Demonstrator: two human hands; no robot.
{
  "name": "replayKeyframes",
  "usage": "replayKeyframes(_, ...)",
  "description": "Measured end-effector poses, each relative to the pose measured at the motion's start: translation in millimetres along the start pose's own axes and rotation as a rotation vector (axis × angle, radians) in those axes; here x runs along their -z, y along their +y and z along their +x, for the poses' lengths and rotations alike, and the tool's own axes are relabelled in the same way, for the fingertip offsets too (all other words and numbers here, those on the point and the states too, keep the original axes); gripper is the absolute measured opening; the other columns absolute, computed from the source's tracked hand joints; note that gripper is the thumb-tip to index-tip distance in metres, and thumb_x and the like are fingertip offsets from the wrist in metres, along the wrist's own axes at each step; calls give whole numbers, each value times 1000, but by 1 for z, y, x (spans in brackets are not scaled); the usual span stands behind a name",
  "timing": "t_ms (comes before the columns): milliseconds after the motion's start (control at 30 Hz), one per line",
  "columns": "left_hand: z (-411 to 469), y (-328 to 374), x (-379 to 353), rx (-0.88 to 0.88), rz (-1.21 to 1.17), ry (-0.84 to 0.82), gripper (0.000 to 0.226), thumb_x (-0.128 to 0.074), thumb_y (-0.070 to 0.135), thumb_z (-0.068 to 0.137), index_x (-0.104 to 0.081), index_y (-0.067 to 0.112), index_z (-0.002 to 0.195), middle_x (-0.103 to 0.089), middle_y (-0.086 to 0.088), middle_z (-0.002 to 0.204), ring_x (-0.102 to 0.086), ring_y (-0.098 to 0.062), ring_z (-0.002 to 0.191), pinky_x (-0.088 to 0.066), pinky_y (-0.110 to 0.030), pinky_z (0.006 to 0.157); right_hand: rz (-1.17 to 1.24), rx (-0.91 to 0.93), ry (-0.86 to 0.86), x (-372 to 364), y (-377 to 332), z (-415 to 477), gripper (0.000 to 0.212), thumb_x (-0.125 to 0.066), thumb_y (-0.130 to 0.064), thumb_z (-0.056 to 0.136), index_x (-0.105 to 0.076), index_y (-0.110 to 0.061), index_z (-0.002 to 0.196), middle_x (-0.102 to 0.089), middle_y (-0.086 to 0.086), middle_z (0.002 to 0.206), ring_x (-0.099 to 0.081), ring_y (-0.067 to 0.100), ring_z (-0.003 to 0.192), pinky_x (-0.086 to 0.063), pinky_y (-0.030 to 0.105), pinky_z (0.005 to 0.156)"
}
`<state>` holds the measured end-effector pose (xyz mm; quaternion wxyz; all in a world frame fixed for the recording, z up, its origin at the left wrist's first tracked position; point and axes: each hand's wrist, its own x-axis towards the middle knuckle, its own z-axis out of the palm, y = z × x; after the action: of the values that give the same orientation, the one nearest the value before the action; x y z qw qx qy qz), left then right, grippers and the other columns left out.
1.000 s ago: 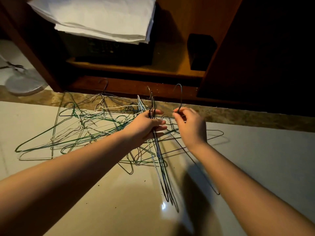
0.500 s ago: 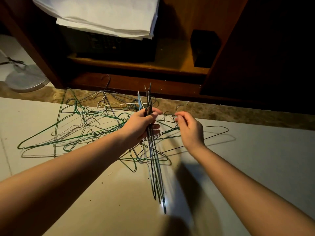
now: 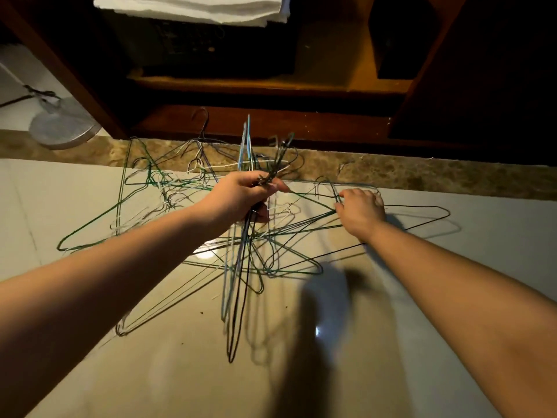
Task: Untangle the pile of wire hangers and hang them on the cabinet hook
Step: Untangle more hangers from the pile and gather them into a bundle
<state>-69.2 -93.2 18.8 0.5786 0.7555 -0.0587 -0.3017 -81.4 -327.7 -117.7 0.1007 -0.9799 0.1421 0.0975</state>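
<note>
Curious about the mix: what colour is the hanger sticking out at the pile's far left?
The far-left hanger is green, clearest in the head view.

Tangled green/white/blk wire hangers (image 3: 168,188) at floor's (image 3: 497,230) far edge; my L hand (image 3: 238,200) grips upright bunch (image 3: 242,267), R hand (image 3: 361,211) pinches blk hanger (image 3: 416,206).

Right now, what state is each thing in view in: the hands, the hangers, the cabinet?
left hand: grips the hanger bundle at its necks.
hanger bundle: held upright, hooks up.
right hand: pinches the dark hanger at its neck.
dark hanger: lying on the floor, at the pile's right edge.
hanger pile: tangled, on the floor.
cabinet: open.
white cloth: folded, inside the cabinet.
</note>
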Motion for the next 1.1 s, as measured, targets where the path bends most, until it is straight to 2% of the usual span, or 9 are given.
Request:
replayKeyframes(167,16,-20,12,34,130,14,20,-49,11,92,-67,20,88,-52,-5,76,-53,2,47,-55,-22,61,-49,-151,-121,-10,-1,11,47,-32,-44,96,-55,-12,120,-55,14,126,-46,31,119,-26,42,102)
replayKeyframes(233,21,-29,15,44,191,18,17,-51,12,91,-66,20,89,-55,-8,81,-53,-1,49,-54,-20,59,-38,-193,-129,-14,-1,12,49,-31,-46,96,-57,-12,119,-56,14,124,-47,32,117,-28,42,100)
replayKeyframes(367,23,-46,22,67,278,3,17,-51,9,92,-67,13,95,-55,-4,76,-50,-11,59,-52,-17,54,44,-231,-176,-19,3,12,47,-30,-43,98,-58,-9,114,-59,16,120,-52,33,112,-32,39,93)
replayKeyframes(467,24,-55,25,87,292,8,14,-53,11,90,-67,11,94,-54,-7,76,-49,-14,60,-51,-18,53,77,-248,-116,-19,13,7,45,-27,-36,99,-58,-7,112,-60,18,117,-53,34,109,-33,39,92)
replayKeyframes(633,23,-62,28,89,349,13,15,-53,10,90,-66,12,97,-57,-4,76,-50,0,45,-47,-13,49,65,-330,-13,-14,41,-5,46,-23,-32,100,-56,-2,113,-59,23,118,-54,36,110,-34,39,94)
replayKeyframes(733,22,-61,27,94,320,9,15,-51,9,91,-65,16,90,-55,-5,76,-52,-10,57,-47,-16,52,64,-369,35,-10,53,-11,48,-21,-33,101,-56,-1,112,-60,26,115,-55,37,107,-33,39,94)
replayKeyframes(900,21,-61,22,77,357,4,15,-51,8,91,-64,11,98,-57,-3,78,-51,-19,64,-49,-26,61,80,-355,103,8,63,-23,48,-22,-33,101,-56,-2,112,-61,25,112,-55,37,104,-33,40,94)
replayKeyframes(1033,18,-57,17,78,334,-3,16,-50,7,92,-63,9,100,-57,-7,80,-50,-15,61,-47,-13,50,98,-288,182,25,69,-36,47,-23,-33,101,-57,-2,109,-62,24,109,-55,37,101,-33,39,91)
replayKeyframes(1100,17,-53,14,82,320,-6,17,-50,7,92,-64,9,101,-57,-7,78,-52,-12,57,-48,-15,50,101,-295,233,37,68,-41,46,-23,-34,101,-57,-3,106,-63,23,105,-56,37,99,-33,39,90)
